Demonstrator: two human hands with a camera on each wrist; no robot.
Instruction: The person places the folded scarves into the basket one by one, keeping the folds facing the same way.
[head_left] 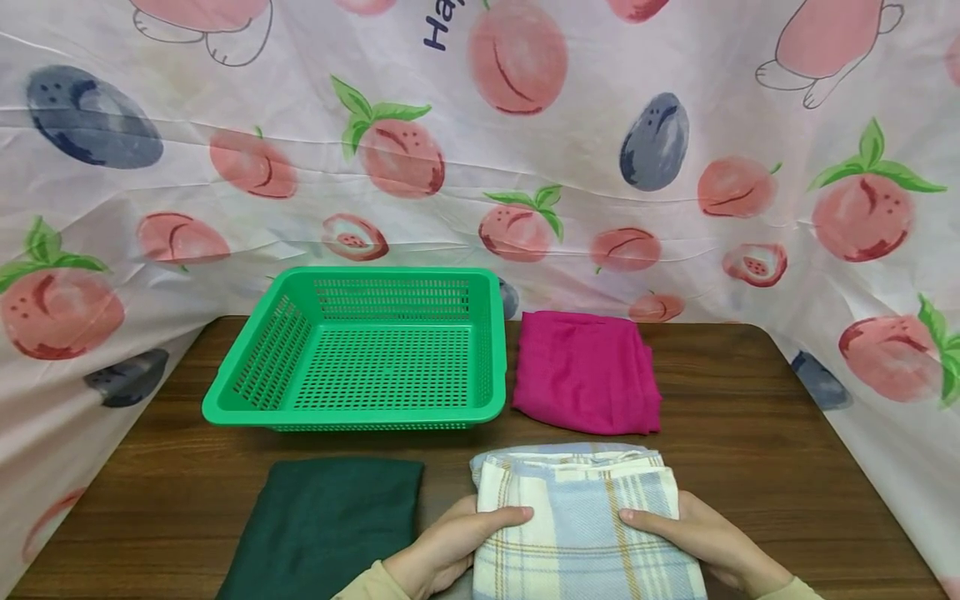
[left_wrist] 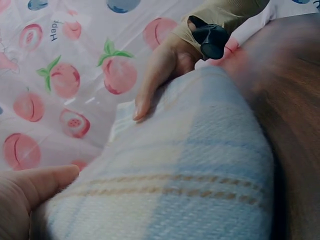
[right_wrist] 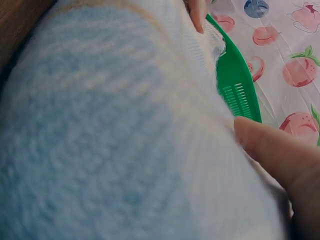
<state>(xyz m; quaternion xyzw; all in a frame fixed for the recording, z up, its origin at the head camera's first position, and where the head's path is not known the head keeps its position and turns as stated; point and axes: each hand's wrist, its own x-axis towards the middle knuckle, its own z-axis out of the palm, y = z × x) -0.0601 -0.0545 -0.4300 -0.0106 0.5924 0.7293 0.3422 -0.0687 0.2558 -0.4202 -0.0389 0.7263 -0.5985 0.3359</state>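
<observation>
A folded plaid cloth (head_left: 577,533) in white, light blue and tan lies between the two hands at the front of the head view. My left hand (head_left: 457,537) grips its left side, thumb on top and fingers underneath out of sight. On the opposite side my right hand (head_left: 708,537) holds it the same way, its thumb lying across the upper face. Both wrist views show the plaid cloth (left_wrist: 165,165) bulging up close to the camera, with a thumb (right_wrist: 270,150) along its edge in the right wrist view.
An empty green plastic basket (head_left: 491,408) with slotted walls stands at the back left of the brown wooden table (head_left: 765,417). Right of it lies a folded magenta cloth (head_left: 588,375). A folded dark green cloth (head_left: 330,517) is at the front left. Fruit-printed fabric (head_left: 570,150) hangs behind.
</observation>
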